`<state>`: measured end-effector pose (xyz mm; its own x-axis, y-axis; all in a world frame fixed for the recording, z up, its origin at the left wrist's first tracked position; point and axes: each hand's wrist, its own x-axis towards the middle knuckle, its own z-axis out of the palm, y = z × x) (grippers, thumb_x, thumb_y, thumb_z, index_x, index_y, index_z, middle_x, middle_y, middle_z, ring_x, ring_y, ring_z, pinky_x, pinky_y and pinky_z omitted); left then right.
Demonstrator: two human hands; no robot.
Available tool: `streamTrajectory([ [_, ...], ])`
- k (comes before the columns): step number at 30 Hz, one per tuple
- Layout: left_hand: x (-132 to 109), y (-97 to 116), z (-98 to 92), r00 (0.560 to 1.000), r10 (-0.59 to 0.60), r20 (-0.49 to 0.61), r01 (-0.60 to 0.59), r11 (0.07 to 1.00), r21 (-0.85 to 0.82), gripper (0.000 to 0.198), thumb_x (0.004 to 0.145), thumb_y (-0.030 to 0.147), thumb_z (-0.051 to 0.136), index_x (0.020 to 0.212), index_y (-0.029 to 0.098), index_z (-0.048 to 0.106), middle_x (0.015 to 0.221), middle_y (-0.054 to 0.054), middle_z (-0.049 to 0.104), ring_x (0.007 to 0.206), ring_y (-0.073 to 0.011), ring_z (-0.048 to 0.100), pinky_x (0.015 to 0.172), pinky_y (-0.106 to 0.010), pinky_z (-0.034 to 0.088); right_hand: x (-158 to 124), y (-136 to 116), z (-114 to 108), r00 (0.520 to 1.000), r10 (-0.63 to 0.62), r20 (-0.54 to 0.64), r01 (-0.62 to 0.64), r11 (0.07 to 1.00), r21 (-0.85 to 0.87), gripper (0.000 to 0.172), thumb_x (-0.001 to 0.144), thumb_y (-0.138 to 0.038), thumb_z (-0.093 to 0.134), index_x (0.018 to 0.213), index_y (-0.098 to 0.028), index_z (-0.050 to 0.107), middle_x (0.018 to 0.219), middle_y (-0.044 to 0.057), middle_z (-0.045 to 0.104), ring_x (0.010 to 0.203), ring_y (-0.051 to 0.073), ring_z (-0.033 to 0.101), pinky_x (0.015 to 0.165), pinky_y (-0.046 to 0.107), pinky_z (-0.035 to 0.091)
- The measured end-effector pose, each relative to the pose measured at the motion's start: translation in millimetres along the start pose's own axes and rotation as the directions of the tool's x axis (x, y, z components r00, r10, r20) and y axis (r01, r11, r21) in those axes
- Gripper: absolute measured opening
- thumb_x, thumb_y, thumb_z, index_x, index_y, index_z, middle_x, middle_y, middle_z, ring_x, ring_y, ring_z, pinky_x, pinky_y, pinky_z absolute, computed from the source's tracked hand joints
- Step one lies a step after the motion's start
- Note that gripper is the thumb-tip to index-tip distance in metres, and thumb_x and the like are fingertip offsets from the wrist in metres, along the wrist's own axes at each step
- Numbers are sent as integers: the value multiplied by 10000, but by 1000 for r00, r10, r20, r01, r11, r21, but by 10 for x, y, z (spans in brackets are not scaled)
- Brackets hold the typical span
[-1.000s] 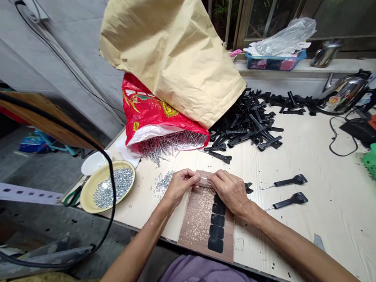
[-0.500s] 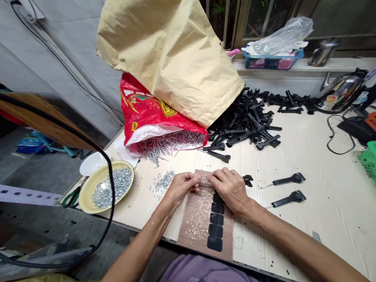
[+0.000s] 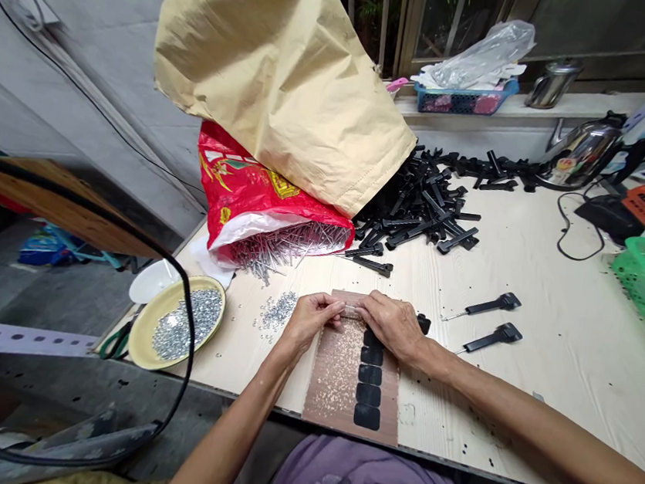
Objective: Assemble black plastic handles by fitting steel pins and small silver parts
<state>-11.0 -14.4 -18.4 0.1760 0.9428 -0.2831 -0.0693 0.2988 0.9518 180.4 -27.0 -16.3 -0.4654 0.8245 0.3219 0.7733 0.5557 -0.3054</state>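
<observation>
Above the top end of a brown wooden board (image 3: 327, 409), my two hands work close together. My left hand (image 3: 309, 320) is closed in a pinch at the left end of a thin metal rod (image 3: 352, 307). My right hand (image 3: 393, 326) is wrapped round a black plastic handle piece, mostly hidden by the fingers; its black end (image 3: 423, 323) sticks out on the right. Pale worn specks cover the board, and a column of black square pads (image 3: 369, 396) runs along its right part. Small silver pieces (image 3: 278, 311) lie loose left of my left hand.
Two black handles with rods (image 3: 494, 303) lie to the right. Behind are a red bag (image 3: 269, 197) of metal pins, a tan sack (image 3: 295, 76) and a heap of black handles (image 3: 428, 207). A yellow bowl (image 3: 141, 330) of silver pieces and a black cable (image 3: 193, 344) are at left.
The black end beyond my right hand has turned and sits slightly lower. Both hands stay almost in place, and the view has shifted slightly.
</observation>
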Motion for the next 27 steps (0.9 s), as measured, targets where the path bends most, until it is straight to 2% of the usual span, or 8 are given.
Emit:
streamTrajectory([
  [3, 22, 7, -18, 999, -26, 28, 27, 1000, -14, 342, 610, 392, 789, 718, 95, 657, 554, -9, 600, 479, -95, 557, 506, -226, 483, 10, 7, -18, 999, 30, 43, -34, 994, 102, 236, 956, -297, 406, 904, -161, 592, 856, 42, 560, 687, 110, 506, 556, 221, 354],
  [10, 40, -2, 97, 987, -131, 95, 134, 990, -31, 366, 585, 389, 803, 734, 84, 664, 570, -2, 589, 484, -79, 541, 528, -224, 470, -82, 128, -113, 996, 2, 89, -14, 991, 137, 263, 969, -302, 375, 982, -181, 608, 865, 46, 569, 721, 121, 527, 580, 228, 388],
  [13, 21, -8, 191, 995, -65, 77, 63, 997, 38, 452, 664, 395, 746, 1004, 105, 682, 624, 10, 582, 474, -61, 498, 479, -196, 414, -203, 255, -211, 995, 61, 80, -73, 984, 160, 258, 966, -317, 386, 984, -192, 611, 909, 41, 585, 766, 123, 553, 598, 226, 405],
  [16, 21, -37, 236, 998, 55, 20, -58, 987, 148, 566, 753, 417, 658, 1252, 168, 559, 616, 45, 516, 447, -52, 417, 437, -185, 352, -267, 435, -267, 990, 123, 62, -128, 988, 84, 287, 970, -327, 374, 962, -195, 630, 903, 39, 587, 725, 115, 542, 555, 222, 385],
  [21, 64, -160, 259, 947, 290, -141, -218, 899, 380, 486, 807, 415, 595, 1237, 191, 575, 768, 2, 546, 602, -86, 463, 582, -210, 402, -259, 627, -208, 993, 111, 38, -111, 994, -3, 277, 963, -308, 397, 897, -174, 630, 855, 46, 591, 796, 145, 535, 576, 242, 390],
  [23, 66, -208, 275, 922, 343, -178, -238, 867, 437, 474, 818, 415, 579, 1241, 199, 572, 801, -9, 553, 657, -105, 486, 635, -226, 414, -368, 546, -174, 997, 51, 54, -52, 999, 6, 274, 967, -256, 379, 863, -168, 616, 809, 38, 582, 758, 136, 520, 563, 242, 395],
  [25, 60, -240, 294, 911, 362, -199, -240, 856, 458, 477, 831, 417, 560, 1258, 204, 553, 797, -8, 551, 663, -113, 491, 646, -233, 415, -542, 395, -158, 988, -104, 116, 98, 994, 56, 278, 962, -172, 348, 843, -170, 599, 761, 18, 566, 707, 118, 494, 542, 233, 395],
  [27, 51, -251, 312, 907, 365, -211, -236, 854, 463, 480, 840, 421, 546, 1268, 204, 539, 776, -1, 542, 642, -112, 483, 633, -231, 411, -671, 278, -166, 919, -342, 195, 323, 938, 124, 264, 941, -108, 353, 837, -175, 586, 764, 6, 568, 713, 115, 486, 532, 232, 396],
])
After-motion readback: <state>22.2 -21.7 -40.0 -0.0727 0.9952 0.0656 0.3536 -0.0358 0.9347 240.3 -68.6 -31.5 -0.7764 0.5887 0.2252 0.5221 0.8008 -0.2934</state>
